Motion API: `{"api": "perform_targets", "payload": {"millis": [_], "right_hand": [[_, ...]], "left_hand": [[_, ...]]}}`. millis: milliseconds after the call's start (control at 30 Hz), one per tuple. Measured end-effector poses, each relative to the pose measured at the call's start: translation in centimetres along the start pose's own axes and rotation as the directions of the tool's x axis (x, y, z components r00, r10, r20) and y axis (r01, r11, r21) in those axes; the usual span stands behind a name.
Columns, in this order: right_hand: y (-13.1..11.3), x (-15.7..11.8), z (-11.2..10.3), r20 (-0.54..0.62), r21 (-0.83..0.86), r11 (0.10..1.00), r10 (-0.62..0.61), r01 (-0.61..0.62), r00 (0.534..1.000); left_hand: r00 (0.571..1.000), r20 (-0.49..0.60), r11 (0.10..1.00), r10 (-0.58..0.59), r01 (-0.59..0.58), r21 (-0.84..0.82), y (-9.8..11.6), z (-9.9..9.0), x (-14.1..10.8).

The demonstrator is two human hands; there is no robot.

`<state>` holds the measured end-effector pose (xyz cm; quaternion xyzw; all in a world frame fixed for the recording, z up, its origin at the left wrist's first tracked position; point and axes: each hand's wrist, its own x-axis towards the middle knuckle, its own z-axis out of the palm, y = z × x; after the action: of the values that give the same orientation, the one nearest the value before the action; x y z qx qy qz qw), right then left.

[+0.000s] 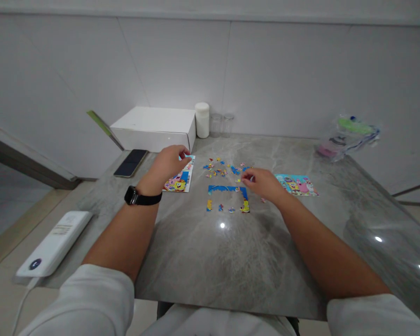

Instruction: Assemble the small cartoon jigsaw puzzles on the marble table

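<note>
A partly assembled jigsaw puzzle (pixel 227 188) lies on the table, with a blue top edge, yellow parts at its sides and a bare middle. Loose puzzle pieces (pixel 217 172) are scattered beyond it. My right hand (pixel 262 183) is at the frame's upper right corner, thumb and fingers pinched; whatever is between them is too small to make out. A yellow piece lies by its fingertips. Above a cartoon picture card (pixel 182 184), my left hand (pixel 170 163) is half curled, thumb and forefinger apart, nothing visible in it. The hand partly covers this card.
Another picture card (pixel 297 185) lies right of my right hand. At the back stand a white box (pixel 154 128), a white bottle (pixel 202 121) and two clear glasses (pixel 222 125). A phone (pixel 130 163) and power bank (pixel 56 242) are left; a plastic bag (pixel 348 137) is right.
</note>
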<state>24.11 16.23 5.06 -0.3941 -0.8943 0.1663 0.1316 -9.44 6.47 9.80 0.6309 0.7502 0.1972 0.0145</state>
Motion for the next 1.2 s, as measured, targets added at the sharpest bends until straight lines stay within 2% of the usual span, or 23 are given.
{"api": "perform_targets", "payload": {"millis": [100, 200, 400, 500, 633, 767, 933, 1067, 1200], "right_hand": [[2.6, 0.9, 0.4, -0.210, 0.125, 0.986, 0.136, -0.112, 0.968], [4.5, 1.4, 1.3, -0.306, 0.193, 0.969, 0.209, -0.154, 0.929], [5.8, 1.1, 2.5, -0.416, 0.071, 0.990, 0.137, -0.118, 0.899], [5.6, 1.1, 3.0, -0.441, 0.082, 0.992, 0.119, -0.092, 0.890], [5.5, 1.3, 3.3, -0.470, 0.119, 0.990, 0.117, -0.069, 0.875], [5.5, 1.4, 3.4, -0.479, 0.140, 0.988, 0.121, -0.061, 0.869], [5.9, 1.6, 3.5, -0.470, 0.155, 0.987, 0.114, -0.045, 0.875], [5.8, 1.9, 3.6, -0.479, 0.177, 0.984, 0.113, -0.030, 0.871], [5.5, 2.1, 3.5, -0.464, 0.187, 0.982, 0.122, -0.038, 0.877]], "left_hand": [[1.000, -0.001, 1.000, -0.002, 0.002, -0.018, -0.2, 0.1, 0.1], [1.000, 0.009, 1.000, 0.002, -0.002, -0.022, -0.3, 0.7, 0.2], [1.000, 0.028, 0.997, -0.006, 0.008, -0.083, -1.4, 2.0, 0.7], [0.999, 0.034, 0.991, -0.002, 0.006, -0.132, -2.1, 2.4, 0.9], [0.988, 0.071, 0.983, 0.134, -0.123, -0.137, -1.1, 3.6, 1.8], [0.928, 0.178, 0.945, 0.326, -0.326, -0.032, 1.0, 5.6, 3.9], [0.822, 0.366, 0.878, 0.437, -0.478, 0.026, 1.3, 7.9, 6.4], [0.775, 0.417, 0.848, 0.476, -0.530, 0.018, 0.7, 9.1, 7.4], [0.765, 0.468, 0.862, 0.444, -0.507, 0.011, 1.0, 9.2, 8.2]]}}
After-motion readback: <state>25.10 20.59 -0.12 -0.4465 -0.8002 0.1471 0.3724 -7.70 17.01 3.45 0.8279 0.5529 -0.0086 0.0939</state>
